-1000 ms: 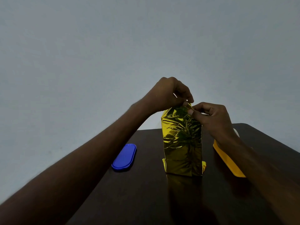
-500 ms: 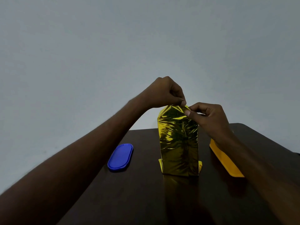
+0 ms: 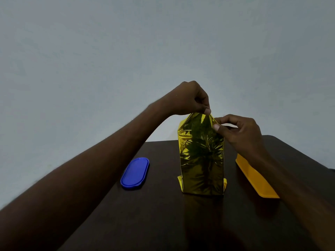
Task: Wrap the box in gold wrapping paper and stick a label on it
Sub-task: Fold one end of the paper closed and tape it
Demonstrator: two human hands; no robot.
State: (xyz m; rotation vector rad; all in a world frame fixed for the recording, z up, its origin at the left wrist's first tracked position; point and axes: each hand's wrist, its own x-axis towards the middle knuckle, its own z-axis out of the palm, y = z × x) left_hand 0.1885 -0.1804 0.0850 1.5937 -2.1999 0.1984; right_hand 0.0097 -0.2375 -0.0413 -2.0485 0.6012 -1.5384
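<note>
A tall box covered in shiny gold wrapping paper (image 3: 201,156) stands upright in the middle of the dark table (image 3: 163,214). The paper rises to a peaked flap at the top, and small folded tabs stick out at both bottom corners. My left hand (image 3: 190,98) pinches the tip of that top flap from above. My right hand (image 3: 239,131) pinches the paper's upper right edge just below the peak. No label is visible.
A blue oval lid (image 3: 135,173) lies flat on the table left of the box. A long yellow tray-like object (image 3: 253,176) lies right of the box, partly under my right forearm. A plain grey wall stands behind the table.
Both hands have moved apart a little. The left hand has drawn the top flap up into a sharper peak, while the right hand has shifted down onto the upper right edge.
</note>
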